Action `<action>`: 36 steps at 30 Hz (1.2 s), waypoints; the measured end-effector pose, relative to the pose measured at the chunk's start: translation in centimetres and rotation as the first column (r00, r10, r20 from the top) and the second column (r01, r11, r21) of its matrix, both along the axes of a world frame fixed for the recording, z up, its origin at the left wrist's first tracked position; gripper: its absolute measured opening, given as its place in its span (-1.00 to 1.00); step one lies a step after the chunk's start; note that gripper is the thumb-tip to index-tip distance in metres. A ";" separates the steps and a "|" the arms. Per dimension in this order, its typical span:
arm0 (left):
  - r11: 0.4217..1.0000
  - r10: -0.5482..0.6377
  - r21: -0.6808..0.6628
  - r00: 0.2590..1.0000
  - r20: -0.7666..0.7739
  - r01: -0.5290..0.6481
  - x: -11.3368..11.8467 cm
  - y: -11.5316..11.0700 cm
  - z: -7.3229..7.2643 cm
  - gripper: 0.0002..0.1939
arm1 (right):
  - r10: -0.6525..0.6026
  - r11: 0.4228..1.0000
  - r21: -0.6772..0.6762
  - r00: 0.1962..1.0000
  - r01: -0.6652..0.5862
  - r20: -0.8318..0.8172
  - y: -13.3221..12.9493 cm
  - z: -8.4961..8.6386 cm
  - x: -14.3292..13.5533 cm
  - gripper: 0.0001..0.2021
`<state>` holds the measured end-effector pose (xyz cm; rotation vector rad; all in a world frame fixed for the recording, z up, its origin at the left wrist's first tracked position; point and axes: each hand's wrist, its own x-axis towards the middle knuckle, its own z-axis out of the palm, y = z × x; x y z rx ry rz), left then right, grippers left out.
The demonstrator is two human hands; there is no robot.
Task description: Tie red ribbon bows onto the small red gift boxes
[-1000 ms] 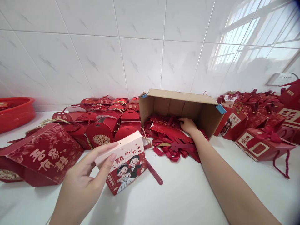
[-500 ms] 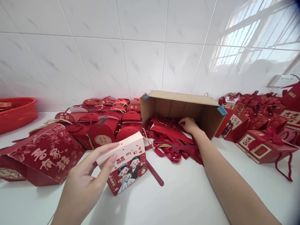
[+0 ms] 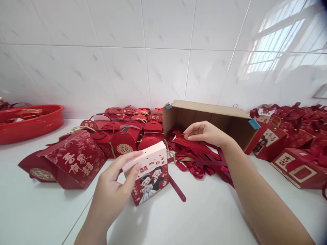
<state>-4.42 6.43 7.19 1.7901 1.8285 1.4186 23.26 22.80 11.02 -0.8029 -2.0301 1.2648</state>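
My left hand (image 3: 116, 185) grips a small gift box (image 3: 150, 180) by its pale pink top, thumb in front and fingers behind. The box is tilted and shows a cartoon wedding couple on red. My right hand (image 3: 205, 132) is in front of the open side of a cardboard carton (image 3: 212, 106). Its thumb and fingertips pinch together over a heap of red ribbons and flat red card pieces (image 3: 189, 144). A tiny golden bit shows at those fingertips, too small to name. A dark red strap (image 3: 177, 188) lies on the table just right of the gift box.
Several red boxes with rope handles (image 3: 129, 136) stand in rows behind my left hand. A larger floral red box (image 3: 79, 160) leans at the left, near a red plastic basin (image 3: 51, 124). More red boxes (image 3: 301, 166) crowd the right. A tiled wall (image 3: 168, 75) closes off the back.
My right hand has lifted and moved left from deeper in the heap toward the carton's front, fingers now pinched. The left hand keeps hold of the gift box. The view has turned slightly left.
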 end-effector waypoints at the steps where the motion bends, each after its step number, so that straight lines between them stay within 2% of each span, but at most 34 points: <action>1: 0.999 0.000 0.036 1.000 -0.011 0.000 0.2 0.0 0.0 -0.67 | 0.049 0.999 0.011 0.999 -0.049 -0.021 -0.9 0.6 -0.5 -0.79; 4: 0.984 0.043 0.174 0.993 -0.106 -0.024 0.8 -0.1 0.2 -0.62 | 0.188 0.981 0.057 0.979 -0.184 -0.081 -3.7 2.3 -1.7 -0.83; 7: 0.946 0.148 0.315 0.969 -0.199 -0.080 1.7 -0.8 0.7 -0.63 | 0.292 0.953 0.123 0.950 -0.278 -0.112 -6.3 3.5 -2.5 -0.88; 9: 0.909 0.172 0.411 0.956 -0.238 -0.061 2.4 -1.6 1.1 -0.71 | 0.325 0.936 0.182 0.938 -0.300 -0.121 -7.8 3.9 -3.0 -0.89; 11: 0.883 0.145 0.470 0.947 -0.286 0.006 3.2 -2.4 1.5 -0.78 | 0.341 0.920 0.243 0.933 -0.306 -0.117 -9.0 4.1 -3.4 -0.87; 15: 0.860 0.071 0.494 0.932 -0.356 0.123 4.6 -3.4 2.1 -0.78 | 0.377 0.891 0.309 0.921 -0.332 -0.096 -10.6 4.3 -4.2 -0.82; 22: 0.838 0.008 0.513 0.937 -0.350 0.185 4.7 -3.2 2.3 -0.82 | 0.392 0.872 0.335 0.919 -0.358 -0.039 -11.7 3.8 -5.1 -0.80; 24: 0.837 0.012 0.519 0.943 -0.332 0.172 4.3 -3.2 2.2 -0.82 | 0.316 0.890 0.351 0.949 -0.293 -0.010 -11.4 4.0 -4.9 -0.79; 25: 0.836 0.023 0.525 0.947 -0.320 0.157 4.2 -3.2 2.1 -0.82 | 0.232 0.901 0.379 0.973 -0.213 -0.003 -11.0 4.1 -4.6 -0.80; 27: 0.836 0.057 0.537 0.954 -0.294 0.115 3.7 -3.1 2.1 -0.83 | -0.017 0.887 0.462 1.000 0.019 -0.009 -9.7 4.4 -3.5 -0.84; 29: 0.836 0.096 0.546 0.963 -0.250 0.058 3.3 -3.1 2.1 -0.86 | -0.276 0.828 0.514 0.961 0.225 0.024 -7.7 4.3 -1.9 -0.87; 31: 0.823 0.128 0.567 0.972 -0.199 0.007 3.0 -3.0 2.1 -0.88 | -0.469 0.812 0.491 0.852 0.315 0.231 -5.3 3.7 -0.1 -0.87; 32: 0.813 0.143 0.582 0.974 -0.176 -0.014 2.9 -3.0 2.1 -0.89 | -0.536 0.810 0.472 0.766 0.348 0.356 -4.1 3.3 0.8 -0.87; 34: 0.787 0.173 0.615 0.975 -0.141 -0.050 2.8 -2.9 2.1 -0.89 | -0.602 0.798 0.422 0.587 0.429 0.542 -1.7 2.2 2.2 -0.84; 36: 0.764 0.200 0.640 0.973 -0.114 -0.082 2.7 -2.8 2.1 -0.89 | -0.630 0.769 0.403 0.477 0.496 0.613 0.4 1.0 3.3 -0.80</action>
